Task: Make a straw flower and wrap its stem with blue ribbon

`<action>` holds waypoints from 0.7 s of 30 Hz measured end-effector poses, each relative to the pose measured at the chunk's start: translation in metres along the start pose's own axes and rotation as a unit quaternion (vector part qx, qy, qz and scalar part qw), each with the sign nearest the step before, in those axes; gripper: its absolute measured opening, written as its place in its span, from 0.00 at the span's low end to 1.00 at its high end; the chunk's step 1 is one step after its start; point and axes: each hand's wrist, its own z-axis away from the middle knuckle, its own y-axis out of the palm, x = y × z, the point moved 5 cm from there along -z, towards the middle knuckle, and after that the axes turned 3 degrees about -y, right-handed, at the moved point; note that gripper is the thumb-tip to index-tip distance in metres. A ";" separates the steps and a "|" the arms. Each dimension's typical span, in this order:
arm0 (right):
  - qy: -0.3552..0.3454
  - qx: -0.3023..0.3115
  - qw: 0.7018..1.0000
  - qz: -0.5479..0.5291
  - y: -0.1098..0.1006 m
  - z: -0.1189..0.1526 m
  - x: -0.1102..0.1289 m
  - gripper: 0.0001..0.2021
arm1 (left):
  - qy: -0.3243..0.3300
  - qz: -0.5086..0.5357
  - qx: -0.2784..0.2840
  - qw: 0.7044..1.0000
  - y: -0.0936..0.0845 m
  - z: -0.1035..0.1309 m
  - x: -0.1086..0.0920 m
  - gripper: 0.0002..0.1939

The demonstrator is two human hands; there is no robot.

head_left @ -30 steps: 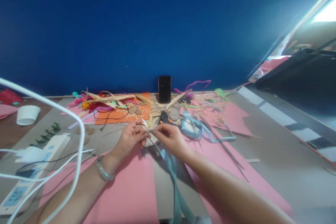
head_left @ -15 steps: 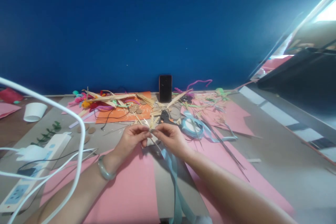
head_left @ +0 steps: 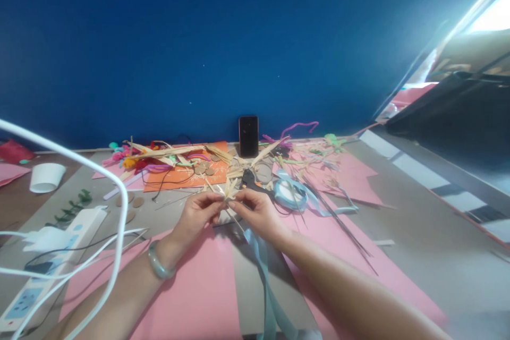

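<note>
Between my two hands is a small flower of pale dried husk strips (head_left: 228,189), its petals pointing away from me. My left hand (head_left: 199,217), with a bracelet on its wrist, pinches the flower's base from the left. From the other side my right hand (head_left: 261,217) pinches the same base, thumb and fingertips close together. A thin stem (head_left: 236,221) slants down below the fingers. Near its lower end a light blue ribbon (head_left: 268,287) hangs over the table's front edge. Just beyond my right hand lies a black glue gun (head_left: 252,179), partly hidden.
A blue ribbon roll (head_left: 290,196) and dark thin stems (head_left: 338,218) lie to the right. A phone (head_left: 248,137) leans on the blue wall. At left are a power strip (head_left: 59,265), a looping white cable (head_left: 126,207) and a paper cup (head_left: 47,178). Pink paper (head_left: 191,292) lies beneath.
My hands stay pinched at the flower's base, with slightly more of its petals showing and spread. The whole view has shifted a little.
</note>
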 end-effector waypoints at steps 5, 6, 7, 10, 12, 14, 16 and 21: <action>-0.007 -0.003 1.000 0.004 0.000 0.000 0.002 0.08 | 0.015 -0.017 -0.007 1.000 0.003 0.001 -0.006 0.09; -0.006 -0.002 1.000 0.004 0.000 0.000 0.002 0.08 | 0.018 -0.021 -0.014 1.000 0.003 0.001 -0.007 0.08; -0.003 -0.001 1.000 0.004 0.000 0.000 0.001 0.09 | 0.022 -0.025 -0.024 0.999 0.002 0.001 -0.008 0.08; 0.005 -0.001 1.000 -0.001 0.001 0.000 -0.001 0.08 | 0.024 -0.027 -0.052 0.998 -0.001 0.001 -0.007 0.09; 0.012 0.003 1.000 -0.004 0.002 0.001 -0.003 0.08 | 0.019 -0.014 -0.059 0.998 -0.003 0.000 -0.004 0.10; 0.014 0.005 1.000 -0.001 0.002 0.001 -0.004 0.09 | 0.016 0.000 -0.059 0.998 -0.005 0.000 -0.001 0.09; 0.009 0.004 1.000 0.007 0.002 0.001 -0.003 0.09 | 0.016 0.006 -0.061 0.998 -0.007 -0.001 0.003 0.08; -0.010 0.006 0.999 0.033 0.001 0.004 0.002 0.08 | 0.007 0.017 -0.076 0.997 -0.010 0.000 0.005 0.10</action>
